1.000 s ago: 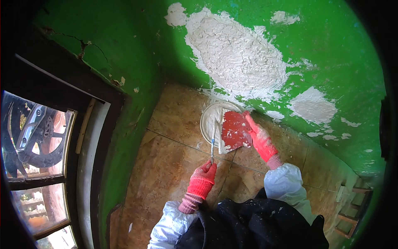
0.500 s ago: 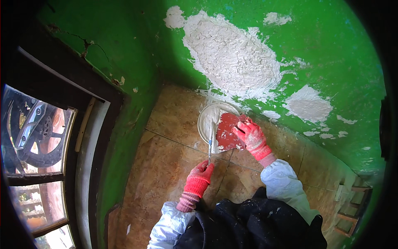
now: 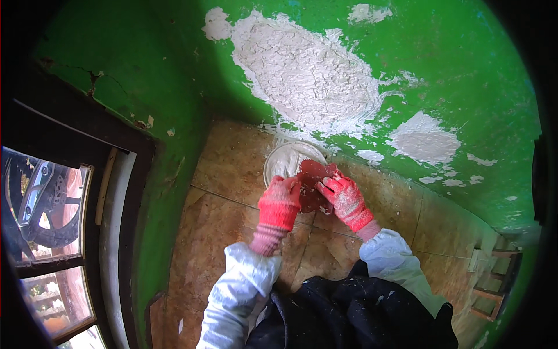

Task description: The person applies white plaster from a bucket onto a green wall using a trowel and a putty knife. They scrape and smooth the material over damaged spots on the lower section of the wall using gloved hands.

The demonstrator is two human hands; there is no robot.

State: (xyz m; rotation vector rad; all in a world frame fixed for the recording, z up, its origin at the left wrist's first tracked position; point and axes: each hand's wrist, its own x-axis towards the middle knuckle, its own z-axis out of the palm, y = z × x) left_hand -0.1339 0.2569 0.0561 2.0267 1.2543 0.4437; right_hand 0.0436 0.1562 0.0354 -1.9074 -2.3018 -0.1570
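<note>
Two gloves [image 3: 281, 200] [image 3: 346, 200], one bucket [image 3: 266, 170], one board [image 3: 314, 171]

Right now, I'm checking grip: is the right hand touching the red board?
Touching: the head view shows the right hand gripping the red board by its right side.

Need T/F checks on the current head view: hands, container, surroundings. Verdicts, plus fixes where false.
1. The right hand grips the red plate. True.
2. The left hand is bare. False: it wears a red glove.
3. The round container stands on a stool. False: it stands on the tiled floor.
4. The green wall bears white patches. True.
5. Glass panes show at the picture's right. False: they are at its left.
</note>
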